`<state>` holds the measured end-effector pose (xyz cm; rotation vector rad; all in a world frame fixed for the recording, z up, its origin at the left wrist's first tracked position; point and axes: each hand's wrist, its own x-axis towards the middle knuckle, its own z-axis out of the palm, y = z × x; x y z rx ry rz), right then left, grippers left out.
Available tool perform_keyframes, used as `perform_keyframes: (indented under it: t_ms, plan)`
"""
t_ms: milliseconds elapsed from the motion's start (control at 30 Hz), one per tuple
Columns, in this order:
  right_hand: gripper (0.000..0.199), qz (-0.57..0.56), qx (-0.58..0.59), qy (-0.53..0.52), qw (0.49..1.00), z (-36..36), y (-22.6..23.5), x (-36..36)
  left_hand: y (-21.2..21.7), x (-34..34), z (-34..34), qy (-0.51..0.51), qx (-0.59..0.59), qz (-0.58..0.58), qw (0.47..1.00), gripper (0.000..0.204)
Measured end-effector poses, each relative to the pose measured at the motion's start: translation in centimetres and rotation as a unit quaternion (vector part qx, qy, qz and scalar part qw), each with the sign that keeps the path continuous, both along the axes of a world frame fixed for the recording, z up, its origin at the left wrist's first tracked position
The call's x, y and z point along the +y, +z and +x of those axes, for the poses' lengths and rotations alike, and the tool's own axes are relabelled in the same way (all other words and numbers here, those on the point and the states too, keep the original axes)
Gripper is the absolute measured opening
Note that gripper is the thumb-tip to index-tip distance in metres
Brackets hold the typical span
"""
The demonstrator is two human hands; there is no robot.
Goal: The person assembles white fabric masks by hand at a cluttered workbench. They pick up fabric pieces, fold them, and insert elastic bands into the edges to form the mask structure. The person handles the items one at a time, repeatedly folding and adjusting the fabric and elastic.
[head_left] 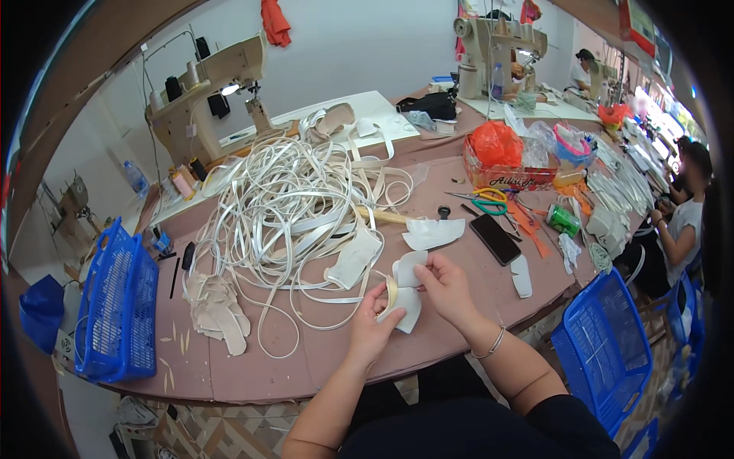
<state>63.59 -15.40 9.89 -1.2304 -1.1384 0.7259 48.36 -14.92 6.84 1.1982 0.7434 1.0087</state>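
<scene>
My left hand is closed on a white leather-like cut piece, with the thumb across its face. A cream edge or strip curves along it by the fingers. My right hand pinches the upper white part between thumb and fingers. Whether the two white parts are joined cannot be made out. Just beyond my hands lie another white cut piece and a white piece next to a large tangle of white and cream strips. A stack of beige cut pieces sits to the left.
Right of my hands lie a black phone, scissors, a green can and a box with a red bag. Blue baskets stand left and right. A sewing machine stands behind; another person sits at right.
</scene>
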Motion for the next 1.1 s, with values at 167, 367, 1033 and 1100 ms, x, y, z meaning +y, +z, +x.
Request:
perform_keyframes:
  t_ms: [167, 367, 1033, 1100]
  plan:
    - [0.012, 0.066, -0.237, -0.032, 0.969, 0.0, 1.5, -0.4, 0.2, 1.0, -0.4, -0.048, -0.007, -0.037, 0.998, 0.041]
    - [0.011, 0.055, -0.210, -0.039, 0.975, 0.0, 1.4, -0.1, 1.5, 1.7, -1.0, -0.101, -0.007, -0.037, 0.994, 0.039]
    - [0.010, 0.043, 0.104, -0.049, 0.992, -1.3, 1.6, 1.3, 0.7, 0.3, 1.0, -0.026, -0.127, -0.025, 0.991, 0.030]
    - [0.010, 0.044, 0.101, -0.052, 0.993, -1.4, 2.0, 1.3, 0.8, 0.2, 1.0, -0.025, -0.132, -0.026, 0.991, 0.029]
